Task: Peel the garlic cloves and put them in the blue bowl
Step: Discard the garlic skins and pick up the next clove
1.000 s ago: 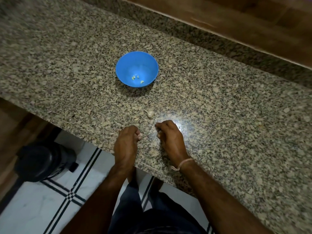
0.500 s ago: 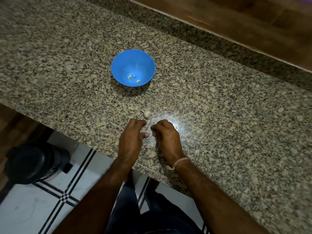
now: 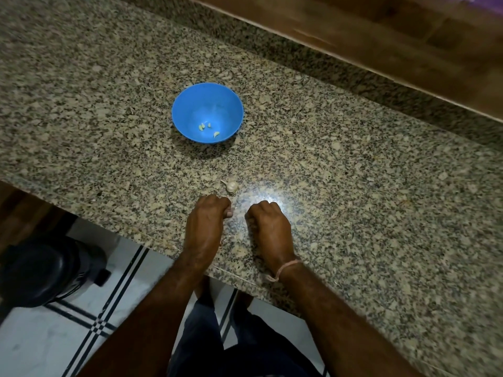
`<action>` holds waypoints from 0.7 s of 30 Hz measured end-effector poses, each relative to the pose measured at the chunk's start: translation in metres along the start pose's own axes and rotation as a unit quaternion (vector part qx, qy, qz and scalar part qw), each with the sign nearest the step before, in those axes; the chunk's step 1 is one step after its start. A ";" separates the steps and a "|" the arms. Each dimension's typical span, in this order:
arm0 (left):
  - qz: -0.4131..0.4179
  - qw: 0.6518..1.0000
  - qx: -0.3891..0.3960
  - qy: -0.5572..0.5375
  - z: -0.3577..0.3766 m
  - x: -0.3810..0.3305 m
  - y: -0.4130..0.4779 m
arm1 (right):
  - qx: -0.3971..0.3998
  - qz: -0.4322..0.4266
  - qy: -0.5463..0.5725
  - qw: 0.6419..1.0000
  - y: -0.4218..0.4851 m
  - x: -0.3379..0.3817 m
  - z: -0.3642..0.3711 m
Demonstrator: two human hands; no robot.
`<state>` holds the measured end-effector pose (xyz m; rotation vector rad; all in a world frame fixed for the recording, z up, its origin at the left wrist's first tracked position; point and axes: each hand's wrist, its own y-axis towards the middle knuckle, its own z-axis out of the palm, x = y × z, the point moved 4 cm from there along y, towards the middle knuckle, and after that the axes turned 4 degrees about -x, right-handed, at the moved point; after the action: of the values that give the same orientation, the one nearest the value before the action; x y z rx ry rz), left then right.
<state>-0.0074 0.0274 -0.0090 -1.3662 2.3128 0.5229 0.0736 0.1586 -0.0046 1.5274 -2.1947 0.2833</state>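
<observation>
Left hand and right hand rest knuckles-up on the granite worktop near its front edge, close together but not touching. Both grips are curled under; cannot tell if either pinches anything. Garlic bulb lies on the worktop just beyond the left hand, apart from it. Bowl sits farther back, upright, well apart from the hands, with three peeled cloves inside. Thread band on the right wrist.
</observation>
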 end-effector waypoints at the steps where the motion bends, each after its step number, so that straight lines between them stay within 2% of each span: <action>1: 0.008 1.000 0.006 0.013 0.001 0.001 -0.002 | 0.006 -0.005 -0.010 1.000 -0.002 0.000 0.001; 6: 0.014 0.999 0.029 0.032 0.001 0.000 -0.014 | 0.031 -0.012 -0.022 0.999 -0.017 0.005 0.003; 7: 0.001 0.999 0.033 0.025 0.000 -0.001 -0.016 | 0.038 0.006 0.001 0.999 -0.019 0.008 0.003; 9: -0.034 0.999 0.033 -0.006 -0.002 0.001 -0.019 | 0.056 0.093 0.129 0.986 -0.020 0.011 0.003; 12: -0.096 0.988 0.001 -0.122 -0.007 0.010 -0.026 | 0.073 0.248 0.333 0.907 -0.011 0.007 0.008; 15: -0.146 0.965 -0.039 -0.212 -0.018 0.026 -0.036 | 0.108 0.328 0.459 0.819 -0.001 0.024 0.012; 18: -0.199 0.945 -0.057 -0.254 -0.032 0.049 -0.043 | 0.138 0.384 0.555 0.725 -0.002 0.058 0.023; 21: -0.221 0.936 -0.090 -0.258 -0.061 0.074 -0.051 | 0.189 0.380 0.574 0.701 -0.003 0.098 0.045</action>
<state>-0.0040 -0.0809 -0.0018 -1.5447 1.5131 0.8395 0.0370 0.0566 0.0016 0.1700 -1.5180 1.5319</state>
